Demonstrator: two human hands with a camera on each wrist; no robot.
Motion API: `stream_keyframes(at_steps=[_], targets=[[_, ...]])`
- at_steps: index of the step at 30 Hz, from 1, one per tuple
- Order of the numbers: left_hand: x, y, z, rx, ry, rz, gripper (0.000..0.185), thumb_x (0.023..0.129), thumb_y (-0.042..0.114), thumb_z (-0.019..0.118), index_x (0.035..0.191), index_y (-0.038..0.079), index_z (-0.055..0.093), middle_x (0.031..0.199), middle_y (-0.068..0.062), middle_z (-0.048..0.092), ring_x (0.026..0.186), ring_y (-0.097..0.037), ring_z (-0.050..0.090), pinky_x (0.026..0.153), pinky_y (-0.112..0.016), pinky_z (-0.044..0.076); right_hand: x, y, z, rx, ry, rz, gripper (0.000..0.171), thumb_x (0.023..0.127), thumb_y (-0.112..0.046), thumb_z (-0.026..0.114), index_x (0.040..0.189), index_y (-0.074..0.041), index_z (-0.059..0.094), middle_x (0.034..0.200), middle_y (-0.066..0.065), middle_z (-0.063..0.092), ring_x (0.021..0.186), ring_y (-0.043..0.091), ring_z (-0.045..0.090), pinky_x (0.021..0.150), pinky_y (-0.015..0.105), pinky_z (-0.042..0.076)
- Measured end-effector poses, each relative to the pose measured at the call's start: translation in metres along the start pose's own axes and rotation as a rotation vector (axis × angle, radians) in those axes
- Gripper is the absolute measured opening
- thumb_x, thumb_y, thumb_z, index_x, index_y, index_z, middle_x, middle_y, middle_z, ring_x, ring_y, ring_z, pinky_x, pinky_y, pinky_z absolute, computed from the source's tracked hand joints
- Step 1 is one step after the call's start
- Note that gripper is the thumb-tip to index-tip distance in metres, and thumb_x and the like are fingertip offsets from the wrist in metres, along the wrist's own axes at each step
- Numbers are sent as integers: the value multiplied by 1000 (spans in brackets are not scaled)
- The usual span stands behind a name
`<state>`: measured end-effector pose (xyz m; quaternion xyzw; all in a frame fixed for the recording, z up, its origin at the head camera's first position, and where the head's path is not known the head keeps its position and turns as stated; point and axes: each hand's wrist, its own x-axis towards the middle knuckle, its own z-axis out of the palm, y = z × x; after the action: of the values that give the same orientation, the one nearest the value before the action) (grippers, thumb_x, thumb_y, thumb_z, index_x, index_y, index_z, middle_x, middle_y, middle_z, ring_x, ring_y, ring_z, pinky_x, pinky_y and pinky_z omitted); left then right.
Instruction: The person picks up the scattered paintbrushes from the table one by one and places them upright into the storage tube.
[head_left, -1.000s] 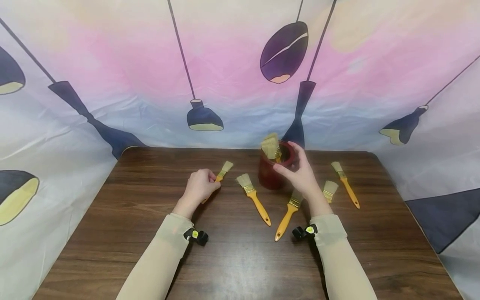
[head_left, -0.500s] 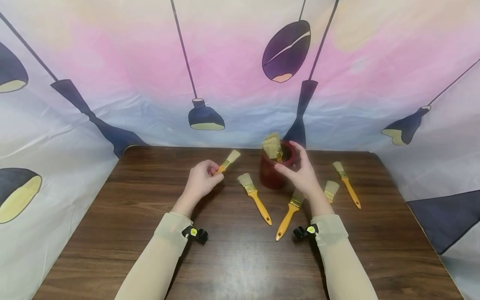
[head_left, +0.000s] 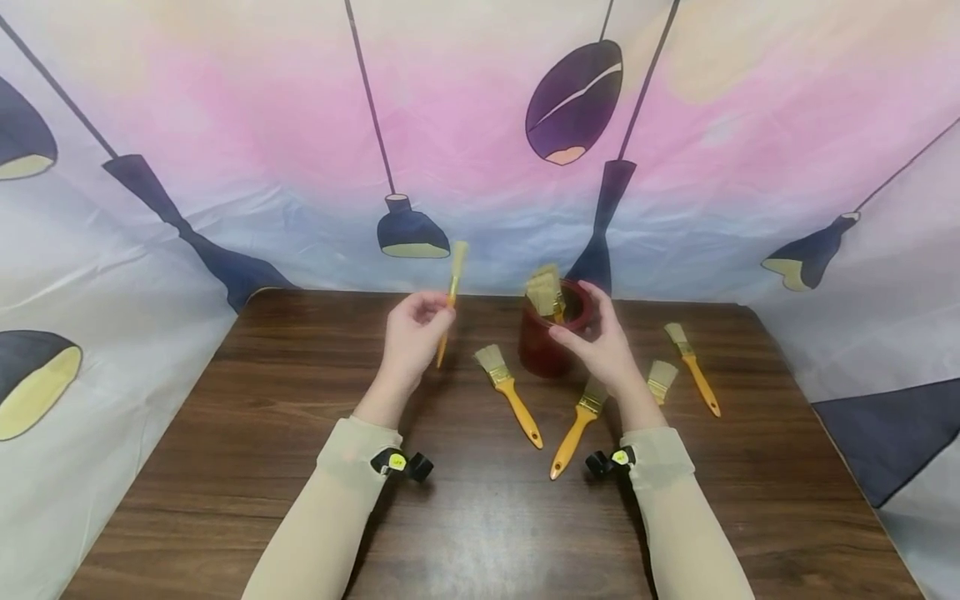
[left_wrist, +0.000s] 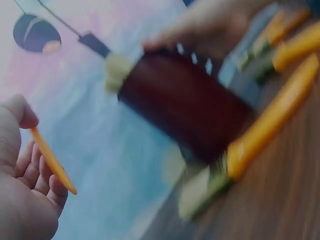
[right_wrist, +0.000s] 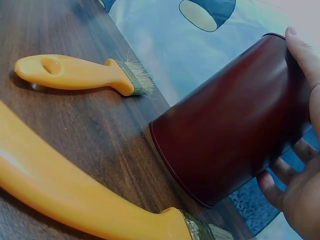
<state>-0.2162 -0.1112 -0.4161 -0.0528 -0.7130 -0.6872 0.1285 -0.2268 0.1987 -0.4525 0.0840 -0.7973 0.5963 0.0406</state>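
Note:
My left hand [head_left: 411,342] pinches a paintbrush [head_left: 455,282] by its yellow handle, bristles up, raised over the table left of the pot. In the left wrist view, the lower part of that handle [left_wrist: 52,161] shows beside the curled fingers. A dark red cylindrical pot [head_left: 542,348] stands upright on the table with pale-bristled brushes [head_left: 545,293] poking out of its mouth. My right hand [head_left: 611,354] grips the pot at its right side near the rim; in the right wrist view thumb and fingers lie around the pot's wall [right_wrist: 225,125].
Several yellow-handled paintbrushes lie on the wooden table [head_left: 225,433]: one left of the pot [head_left: 516,404], one in front [head_left: 572,440], one partly hidden by the right forearm [head_left: 662,381], one farther right [head_left: 699,379]. A printed cloth [head_left: 300,125] hangs behind the table.
My left hand has lifted the paintbrush off the table and turned it from lying slanted to nearly upright. The right hand and the pot have stayed in place.

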Motion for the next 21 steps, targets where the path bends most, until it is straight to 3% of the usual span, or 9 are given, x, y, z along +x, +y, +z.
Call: stream_keyframes(at_steps=[4,10,15,21], targets=[[5,18,26,-109,8,21,11,92,-4,67,102,-3,71,93,-2,70,81,-14,64,73,-26,57,0,0,-1,-3,-1,0,94,95,-35,89,170,-29,33,172,7,39,153,31,45,125,57,37],[16,44,64,-191,-3,92,14,92,-6,68,105,-4,67,99,-5,69,89,-15,64,82,-25,57,1,2,-1,15,-5,1,93,94,-35,89,169,-29,33,171,5,40,153,29,44,125,57,38],[20,54,89,-140,-71,142,24,97,0,71,118,-8,63,112,-14,68,103,-21,65,96,-31,57,2,3,-1,32,-4,7,93,94,-36,89,169,-30,33,170,3,41,152,27,46,123,55,41],[11,42,107,-30,-131,171,24,98,6,73,119,-4,64,112,-16,71,104,-28,69,94,-37,60,2,2,-1,43,-7,9,94,95,-33,88,170,-28,32,169,5,42,150,28,47,124,55,41]])
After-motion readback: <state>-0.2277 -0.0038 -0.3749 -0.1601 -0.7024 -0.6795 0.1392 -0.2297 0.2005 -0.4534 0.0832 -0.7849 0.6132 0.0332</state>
